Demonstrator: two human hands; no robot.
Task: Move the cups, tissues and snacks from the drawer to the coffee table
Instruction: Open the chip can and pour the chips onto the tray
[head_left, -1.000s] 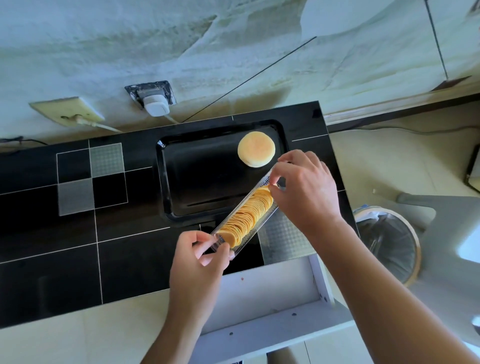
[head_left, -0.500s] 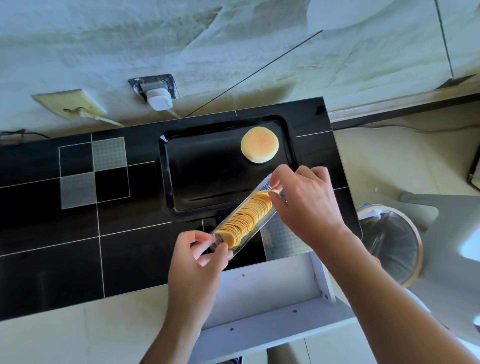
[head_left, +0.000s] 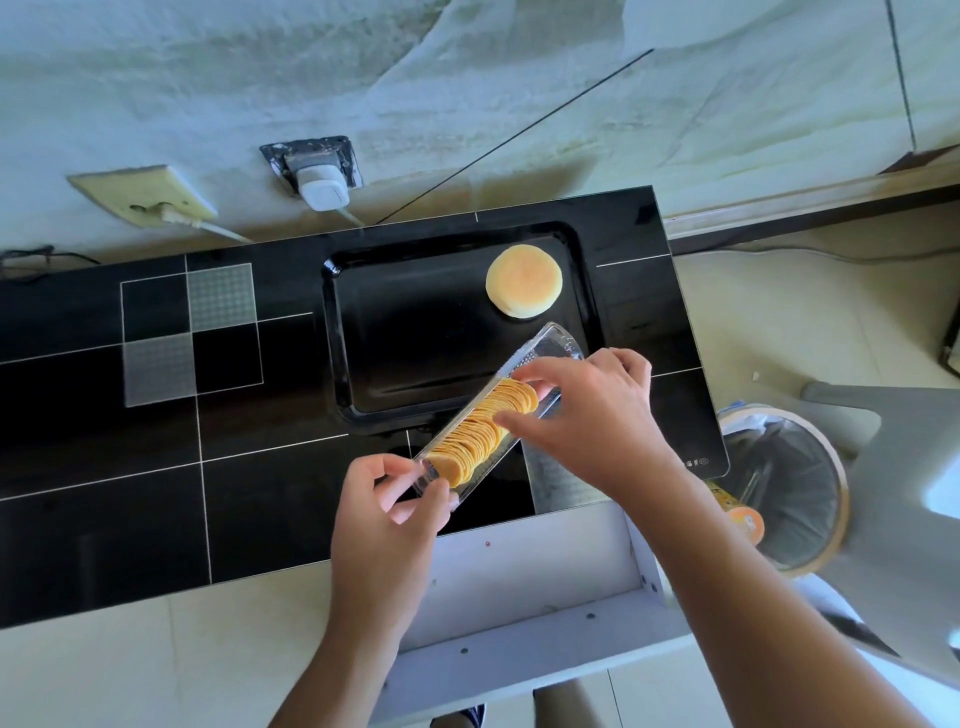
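The left hand (head_left: 387, 512) pinches the near end of a clear cracker tray (head_left: 488, 421) between thumb and fingers, closed on the plastic, and holds it tilted above the front right corner of the black serving tray (head_left: 457, 322), over the glossy black surface (head_left: 156, 493). The right hand (head_left: 587, 410) reaches across the far half of the cracker tray, its fingers curled onto the row of crackers and pinching at them; whether any single cracker is actually gripped I cannot tell. A round bun (head_left: 523, 281) lies inside the serving tray toward its back right corner, and the open white drawer (head_left: 524, 587) sits below the serving tray's front right corner, looking empty where it shows. To do this step well, I would keep the cracker tray steady and near level with the left hand so the stack does not slide out, and lift crackers gently with the right to avoid snapping them. Compared with half a second ago, the right hand has moved from the far tip of the wrapper down onto the crackers, leaving the clear end exposed.
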